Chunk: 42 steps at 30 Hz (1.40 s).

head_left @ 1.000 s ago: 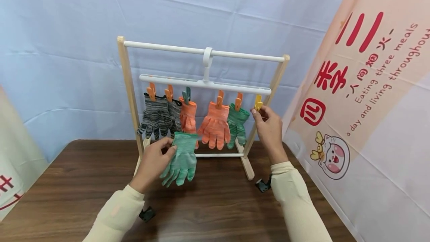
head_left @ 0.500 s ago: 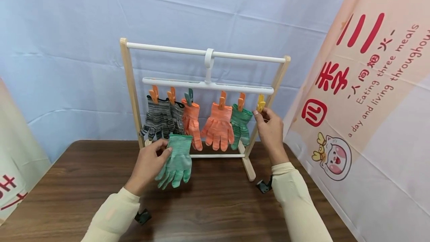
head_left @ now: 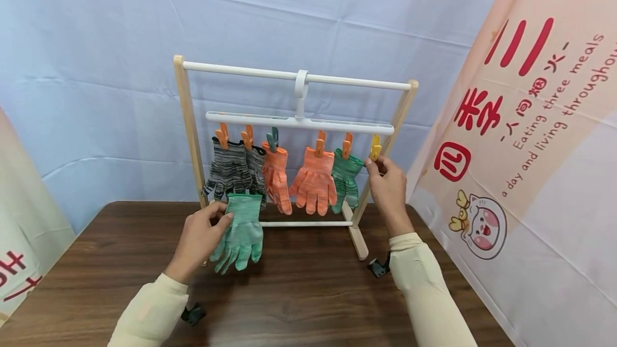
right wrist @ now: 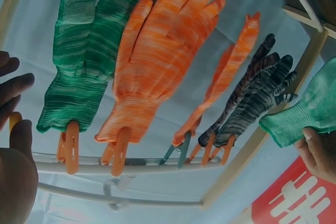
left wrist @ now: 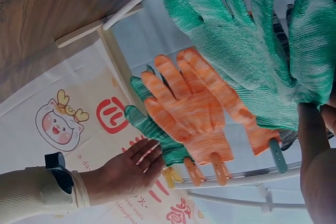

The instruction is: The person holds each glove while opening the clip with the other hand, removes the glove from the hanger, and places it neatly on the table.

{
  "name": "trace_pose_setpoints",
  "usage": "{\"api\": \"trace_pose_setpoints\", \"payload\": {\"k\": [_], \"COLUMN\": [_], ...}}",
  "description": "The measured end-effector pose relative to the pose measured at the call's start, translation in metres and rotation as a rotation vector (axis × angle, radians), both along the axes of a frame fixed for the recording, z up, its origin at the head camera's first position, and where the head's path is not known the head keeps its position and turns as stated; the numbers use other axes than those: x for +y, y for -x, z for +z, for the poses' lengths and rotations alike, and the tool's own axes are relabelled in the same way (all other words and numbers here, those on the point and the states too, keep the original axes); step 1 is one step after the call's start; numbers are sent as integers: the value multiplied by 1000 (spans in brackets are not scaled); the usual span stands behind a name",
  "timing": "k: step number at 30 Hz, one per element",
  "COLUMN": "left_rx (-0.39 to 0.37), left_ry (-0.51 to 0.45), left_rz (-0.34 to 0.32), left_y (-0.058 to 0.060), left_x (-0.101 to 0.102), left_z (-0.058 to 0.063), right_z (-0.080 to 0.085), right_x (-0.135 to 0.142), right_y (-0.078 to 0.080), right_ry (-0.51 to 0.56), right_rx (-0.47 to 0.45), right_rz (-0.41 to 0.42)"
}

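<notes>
My left hand point(head_left: 197, 234) pinches a light green knitted glove point(head_left: 243, 229) by its ribbed cuff, fingers hanging down, in front of the rack's left part. At the hanger's right end, the thumb and fingers of my right hand point(head_left: 388, 186) pinch the lower end of a yellow clothespin point(head_left: 376, 149), with no glove in it. Just left of that hand hangs a darker green glove point(head_left: 344, 178) on an orange clothespin point(head_left: 347, 146). Farther left come an orange glove point(head_left: 315, 181), a second orange glove point(right wrist: 223, 85) seen edge-on in the right wrist view, and two black-grey gloves point(head_left: 228, 165).
A white hanger point(head_left: 270, 120) hooks over the top bar of a wooden rack point(head_left: 190, 127). The rack stands on a brown table point(head_left: 308, 288). Behind it hangs a pale cloth point(head_left: 120, 95); a printed banner point(head_left: 525, 138) slopes along the right side.
My left hand has carried the light green glove leftward, from in front of the orange glove to below the black-grey ones. My right hand stays at the yellow clothespin.
</notes>
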<state>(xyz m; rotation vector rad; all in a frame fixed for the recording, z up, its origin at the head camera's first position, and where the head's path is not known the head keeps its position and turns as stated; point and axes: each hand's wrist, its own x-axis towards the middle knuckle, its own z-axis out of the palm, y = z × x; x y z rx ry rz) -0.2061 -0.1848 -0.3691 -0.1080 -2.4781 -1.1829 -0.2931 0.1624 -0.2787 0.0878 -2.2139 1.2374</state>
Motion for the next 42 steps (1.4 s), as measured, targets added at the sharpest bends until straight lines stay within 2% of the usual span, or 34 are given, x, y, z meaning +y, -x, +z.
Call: {"api": "trace_pose_setpoints", "payload": {"k": [8,22,32,42], "left_rx": [-18,-51,-69,-95], "left_ry": [6,-2,-5,-9], "left_rz": [40,93,115,138], "left_y": [-4,-14,-21,-23], "left_x": [-15,-43,-55,-65], "left_z": [-5,-12,-20,-28], "right_z": [-2,-2,-1,5], "right_x": [-2,-6,-13,-22], "right_y": [0,-3,-5,-8], "right_ry": [5,7,44,29], "right_rx": [-20,-75,-33,15], "right_rz": [-19,-4,39,75]}}
